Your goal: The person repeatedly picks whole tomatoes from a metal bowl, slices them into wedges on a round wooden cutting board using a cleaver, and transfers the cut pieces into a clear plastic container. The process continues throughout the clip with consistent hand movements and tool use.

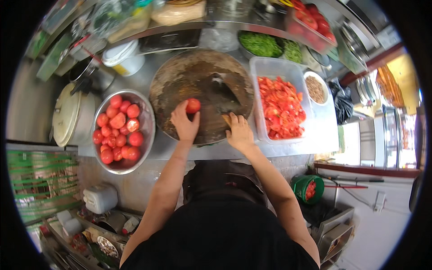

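On a round wooden chopping block, my left hand holds a red tomato between thumb and fingers. To its right, my right hand grips the wooden handle of a cleaver, whose dark blade lies over the block. A metal bowl of whole, shiny tomatoes stands left of the block. Close to the block's right side, a clear plastic tub holds a heap of cut tomato pieces.
Behind the block are a white bucket and a bowl of chopped greens. A lidded pot stands far left. A white bowl sits right of the tub. A metal shelf edge spans the back. Below right stands a green bucket.
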The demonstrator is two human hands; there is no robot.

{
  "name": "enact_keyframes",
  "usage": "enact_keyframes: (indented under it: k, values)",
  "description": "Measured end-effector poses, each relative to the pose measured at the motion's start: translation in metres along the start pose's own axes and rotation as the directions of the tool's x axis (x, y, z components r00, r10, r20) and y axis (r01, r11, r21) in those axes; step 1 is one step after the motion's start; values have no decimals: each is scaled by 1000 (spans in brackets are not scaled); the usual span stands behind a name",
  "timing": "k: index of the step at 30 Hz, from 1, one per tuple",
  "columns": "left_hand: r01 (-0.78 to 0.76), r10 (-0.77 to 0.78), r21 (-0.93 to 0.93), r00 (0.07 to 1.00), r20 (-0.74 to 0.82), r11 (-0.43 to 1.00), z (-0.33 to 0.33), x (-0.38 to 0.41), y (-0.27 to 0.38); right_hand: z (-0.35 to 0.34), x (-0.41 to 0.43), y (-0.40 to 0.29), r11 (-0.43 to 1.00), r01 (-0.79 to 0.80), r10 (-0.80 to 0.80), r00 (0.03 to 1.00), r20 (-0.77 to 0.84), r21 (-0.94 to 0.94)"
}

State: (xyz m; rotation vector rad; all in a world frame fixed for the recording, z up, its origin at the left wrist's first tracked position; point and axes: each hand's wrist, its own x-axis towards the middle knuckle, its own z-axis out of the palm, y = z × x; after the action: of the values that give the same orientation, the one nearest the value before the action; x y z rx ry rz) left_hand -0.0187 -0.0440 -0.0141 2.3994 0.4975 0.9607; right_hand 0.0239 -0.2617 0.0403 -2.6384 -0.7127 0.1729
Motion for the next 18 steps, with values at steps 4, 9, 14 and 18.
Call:
enact_keyframes:
  k: [4,9,14,18]
  values:
    - [25,-18,-148,999,48,989,-6,-2,-2,7,24,-15,974,-115,131,989,73,-197]
    - [-44,87,-344,990,112,938,-12,19,-15,-3,51,-24,948,-318,316,943,106,2]
    - [-32,130,-422,970,205,906,-21,37,-16,-26,38,-49,885,-264,301,953,-40,384]
    - [-53,147,-419,970,193,906,-21,37,-20,-41,28,-88,828,-308,345,938,5,469]
